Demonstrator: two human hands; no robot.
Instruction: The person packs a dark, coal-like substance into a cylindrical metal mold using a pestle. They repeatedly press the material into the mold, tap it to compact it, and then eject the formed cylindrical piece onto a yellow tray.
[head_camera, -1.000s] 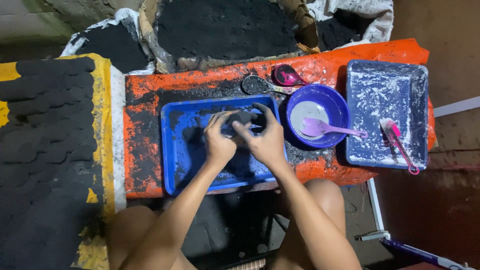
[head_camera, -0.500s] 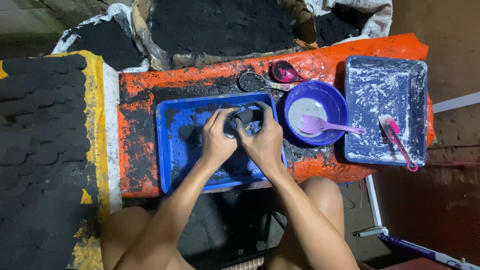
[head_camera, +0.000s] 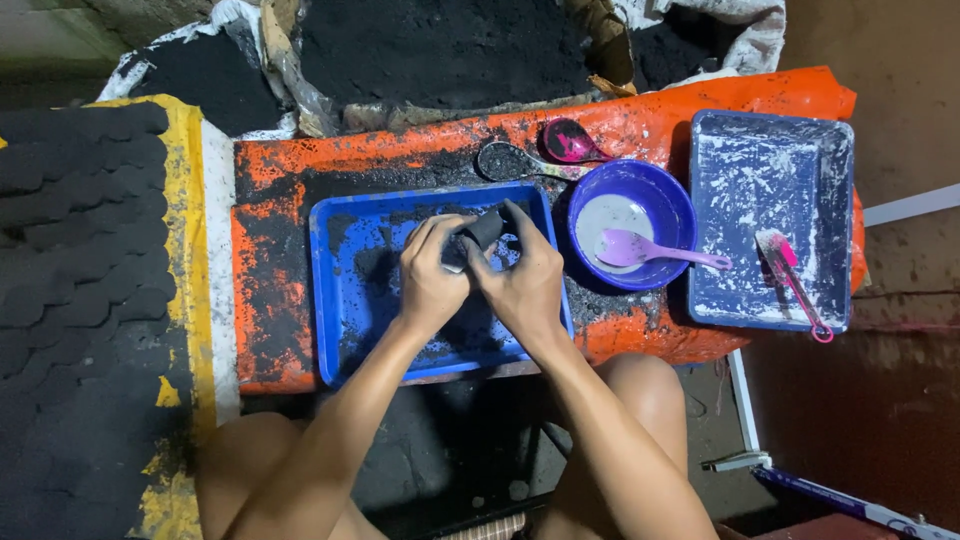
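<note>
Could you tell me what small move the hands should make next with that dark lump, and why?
Probably keep pressing the dark lump into shape over the blue tray. Both the left hand and the right hand clasp it above the tray, black powder coats the tray floor, and the lump looks unevenly formed.

On the desk, both hands meet over a tray. A bowl holding a spoon sits just right of it; a second tray with a brush lies farther right. Sacks of powder lie behind.
</note>
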